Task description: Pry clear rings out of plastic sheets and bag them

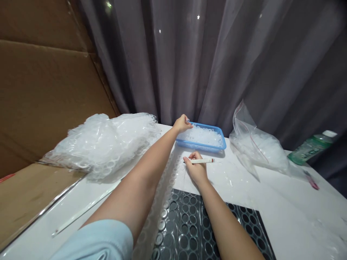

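Note:
My left hand [182,123] reaches forward to the near left rim of a blue plastic basket [202,145] filled with small clear plastic pieces; its fingers are curled together at the rim, and what they hold, if anything, is hidden. My right hand [197,169] rests on the white table [271,202] just in front of the basket, gripping a white pen-like tool [202,161] that points right. Under my forearms lies a clear plastic sheet of round cells [187,231] over a dark mat.
A heap of clear punched plastic sheets [105,142] lies at the left. A clear zip bag of small pieces [257,148] sits right of the basket, with a green bottle [311,147] lying beyond it. Cardboard stands at the left; a grey curtain hangs behind.

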Motion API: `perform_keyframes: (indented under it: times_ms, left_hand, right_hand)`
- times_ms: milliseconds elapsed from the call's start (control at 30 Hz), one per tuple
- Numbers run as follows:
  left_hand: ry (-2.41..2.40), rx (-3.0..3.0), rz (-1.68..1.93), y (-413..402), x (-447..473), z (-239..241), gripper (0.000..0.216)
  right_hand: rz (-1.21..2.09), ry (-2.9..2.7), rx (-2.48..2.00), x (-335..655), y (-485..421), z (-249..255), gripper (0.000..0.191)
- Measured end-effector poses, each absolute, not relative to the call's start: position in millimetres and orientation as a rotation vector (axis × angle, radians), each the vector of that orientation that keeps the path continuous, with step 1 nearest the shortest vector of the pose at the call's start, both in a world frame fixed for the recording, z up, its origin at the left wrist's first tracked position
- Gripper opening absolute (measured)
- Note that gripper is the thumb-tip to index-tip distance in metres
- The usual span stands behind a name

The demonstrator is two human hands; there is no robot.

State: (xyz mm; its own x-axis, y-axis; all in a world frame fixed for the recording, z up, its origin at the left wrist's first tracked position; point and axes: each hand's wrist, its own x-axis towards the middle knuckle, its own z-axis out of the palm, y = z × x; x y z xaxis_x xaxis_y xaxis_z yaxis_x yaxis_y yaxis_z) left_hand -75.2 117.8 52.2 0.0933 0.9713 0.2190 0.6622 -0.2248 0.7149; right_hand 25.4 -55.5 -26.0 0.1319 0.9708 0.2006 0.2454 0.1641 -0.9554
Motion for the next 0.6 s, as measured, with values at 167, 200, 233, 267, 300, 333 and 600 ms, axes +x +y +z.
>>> perform_keyframes:
  times_ms: [167, 200, 233, 267, 300, 333, 600]
  left_hand:
    - [1.507, 2.051, 0.947, 117, -74, 56, 0.019]
    - [1.504, 2.057, 0.957, 117, -73, 58, 0.017]
    - [1.505, 2.058, 0.971, 118, -72, 59, 0.014]
    - [1.507, 2.055, 0.988, 118, -72, 60, 0.012]
    - [1.511, 2.05, 1.009, 117, -72, 61, 0.013]
    - [1.519, 2.047, 1.033, 115, -72, 63, 0.015]
    - [1.605, 2.171, 0.886, 27, -103, 37, 0.011]
  right_hand:
    - [0.83, -1.352, -1.262, 26, -54, -29, 0.024]
    - [0.832, -1.35, -1.26, 26, -53, -29, 0.024]
    - [0.838, -1.344, -1.266, 26, -53, -29, 0.024]
    - [0.848, -1.337, -1.275, 26, -53, -29, 0.024]
    - [0.86, -1.33, -1.283, 26, -53, -28, 0.024]
    - [0.87, -1.326, -1.289, 27, -53, -27, 0.024]
    - [0.945, -1.299, -1.39, 28, -52, -27, 0.038]
